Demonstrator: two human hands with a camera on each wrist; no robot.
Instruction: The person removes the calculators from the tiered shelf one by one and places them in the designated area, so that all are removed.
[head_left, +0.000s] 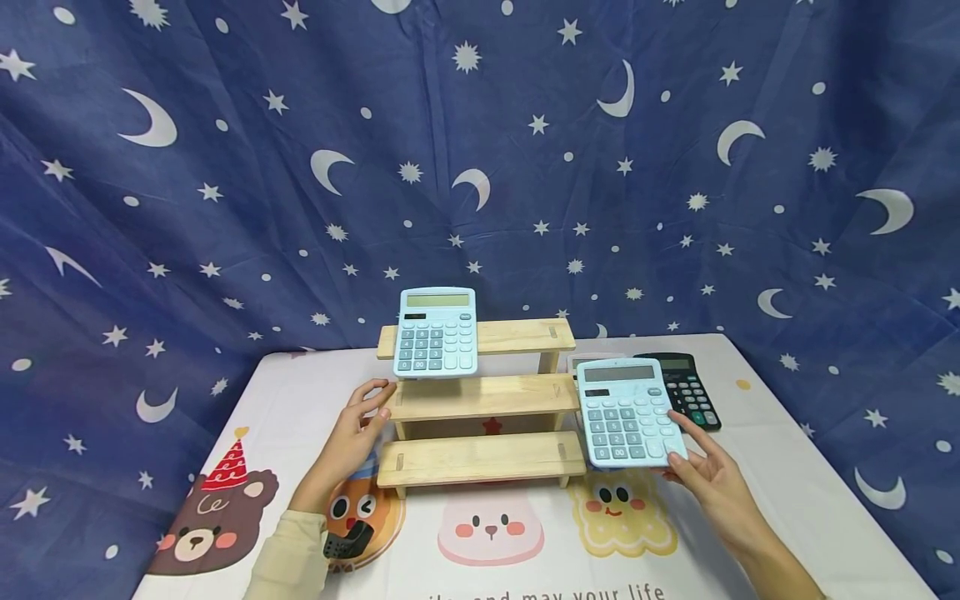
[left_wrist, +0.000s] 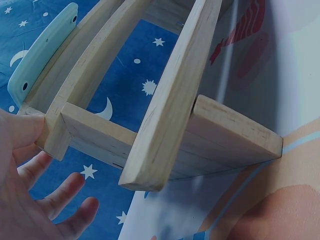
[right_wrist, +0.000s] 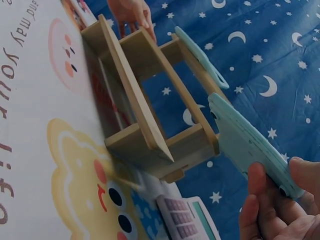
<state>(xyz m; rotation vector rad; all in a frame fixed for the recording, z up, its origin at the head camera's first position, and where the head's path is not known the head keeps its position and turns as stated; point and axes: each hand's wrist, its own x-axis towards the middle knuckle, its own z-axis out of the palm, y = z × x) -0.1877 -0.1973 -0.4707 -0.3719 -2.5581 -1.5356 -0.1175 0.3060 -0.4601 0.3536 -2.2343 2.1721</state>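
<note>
My right hand (head_left: 708, 475) pinches a light blue calculator (head_left: 622, 414) by its lower right corner, thumb on the front and fingers behind. It is held up at the right end of a three-step wooden shelf (head_left: 480, 398). A second light blue calculator (head_left: 437, 333) leans upright on the left part of the top step. My left hand (head_left: 352, 437) is at the shelf's left end, thumb and fingertips at the middle step's end. In the left wrist view its other fingers (left_wrist: 65, 195) spread loosely below that end.
Behind the held calculator lie a black calculator (head_left: 693, 392) and a purple-and-white calculator (right_wrist: 187, 217), both on the table beside the shelf. A cartoon-printed white cloth (head_left: 772, 433) covers the table. A blue curtain (head_left: 480, 167) with moons and stars hangs behind.
</note>
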